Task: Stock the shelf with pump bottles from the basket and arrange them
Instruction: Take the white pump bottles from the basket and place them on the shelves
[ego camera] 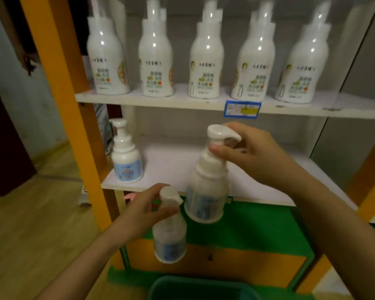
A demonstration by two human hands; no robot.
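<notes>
My right hand point(251, 154) grips a white pump bottle point(208, 191) with a blue label by its neck, just under the pump head. The bottle hangs in the air at the front edge of the lower white shelf point(171, 165). My left hand point(143, 211) holds a second, similar pump bottle point(170, 237) by its pump head, lower down and in front of the shelf. A third small pump bottle point(127, 156) stands upright at the left end of the lower shelf. The rim of a green basket point(195, 286) shows at the bottom edge.
Several taller white pump bottles point(206, 59) stand in a row on the upper shelf point(182, 101), which carries a blue price tag point(243, 108). An orange upright post point(67, 105) frames the shelf on the left. A green and orange panel point(247, 232) sits below the lower shelf.
</notes>
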